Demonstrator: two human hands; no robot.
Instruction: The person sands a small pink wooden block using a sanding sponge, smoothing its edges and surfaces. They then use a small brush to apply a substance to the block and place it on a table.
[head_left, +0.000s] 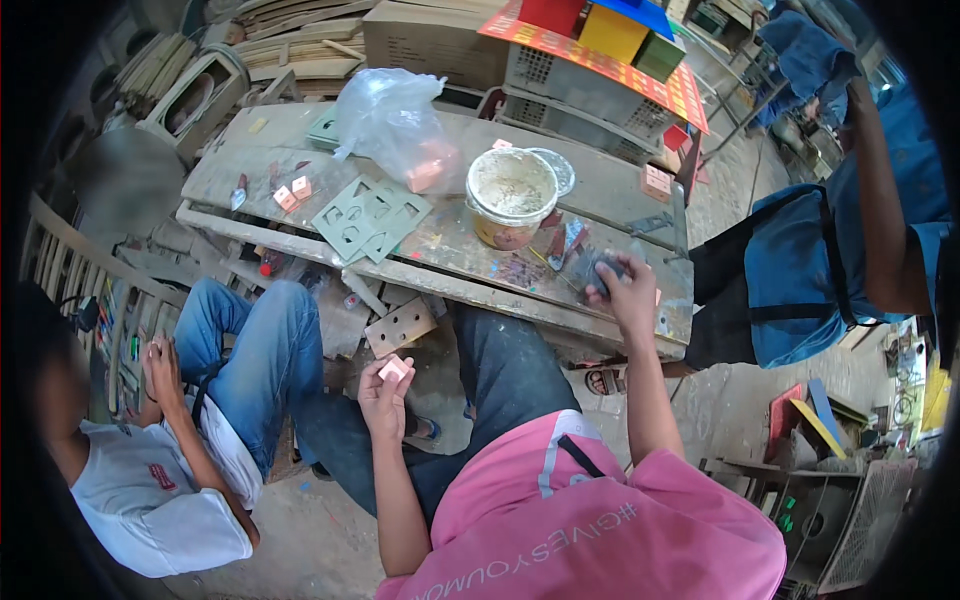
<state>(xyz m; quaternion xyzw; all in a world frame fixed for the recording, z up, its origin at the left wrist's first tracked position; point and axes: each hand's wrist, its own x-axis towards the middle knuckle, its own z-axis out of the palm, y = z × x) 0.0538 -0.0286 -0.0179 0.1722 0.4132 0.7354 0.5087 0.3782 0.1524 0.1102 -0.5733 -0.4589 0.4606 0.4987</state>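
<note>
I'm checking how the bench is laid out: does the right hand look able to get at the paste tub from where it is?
Probably yes. The right hand rests on the bench holding a dark object, and the tub stands just to its left with only small scraps between them.

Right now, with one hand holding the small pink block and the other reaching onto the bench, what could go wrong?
1. The right hand presses a dark grey object near the workbench front edge; it might slide off.
2. The white tub stands open close by; an elbow could possibly tip it.
3. The left hand holds the pink block over the lap; it may drop.
</note>
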